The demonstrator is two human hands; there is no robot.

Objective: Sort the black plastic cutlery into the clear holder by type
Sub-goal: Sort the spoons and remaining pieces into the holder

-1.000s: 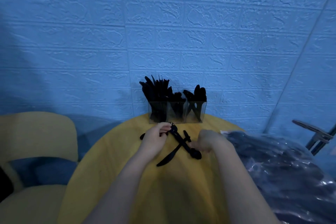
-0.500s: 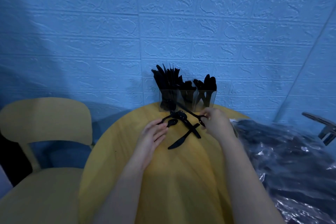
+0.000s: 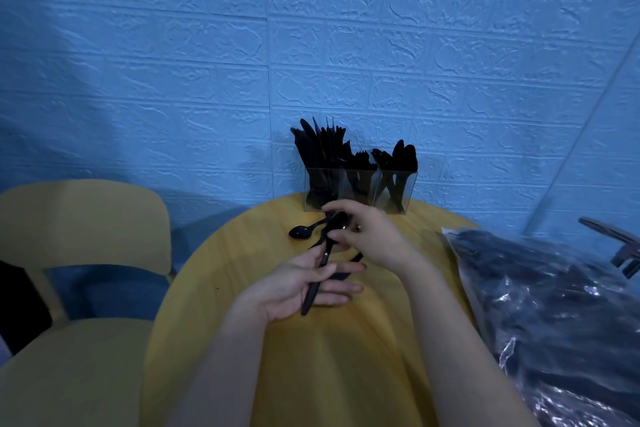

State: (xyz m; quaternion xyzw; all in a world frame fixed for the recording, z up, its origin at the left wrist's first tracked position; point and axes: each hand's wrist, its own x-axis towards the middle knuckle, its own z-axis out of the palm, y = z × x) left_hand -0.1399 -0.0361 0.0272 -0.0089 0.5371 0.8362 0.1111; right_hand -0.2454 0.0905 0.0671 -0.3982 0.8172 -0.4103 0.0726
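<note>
Over a round yellow tabletop [image 3: 346, 374], a person's two bare hands are meeting in front of a clear holder [image 3: 360, 189] that is standing at the far edge against a blue textured wall [image 3: 207, 62]. Palm up, the left hand [image 3: 304, 284] is lying with its fingers loosely spread while its thumb is pinning the handle of a black plastic spoon [image 3: 320, 260] across the palm. Reaching in from the right, the right hand [image 3: 370, 236] is pinching its fingertips together at the spoon's bowl end, probably steadying or turning it so it can be lifted toward the holder. Already well filled, the holder is showing three compartments of upright black cutlery: long knife blades on the left, shorter forks in the middle, spoons on the right, so the held spoon seems bound for the right compartment. Just beyond the hands, a second spoon [image 3: 303, 230] is lying flat on the tabletop, bowl toward the left, and part of another dark piece is peeking out under the hands. All the cutlery is looking glossy, thin and light. To the right, a crinkled clear plastic bag [image 3: 554, 305] of dark contents is resting; a yellow chair [image 3: 79, 218] is sitting to the left.
</note>
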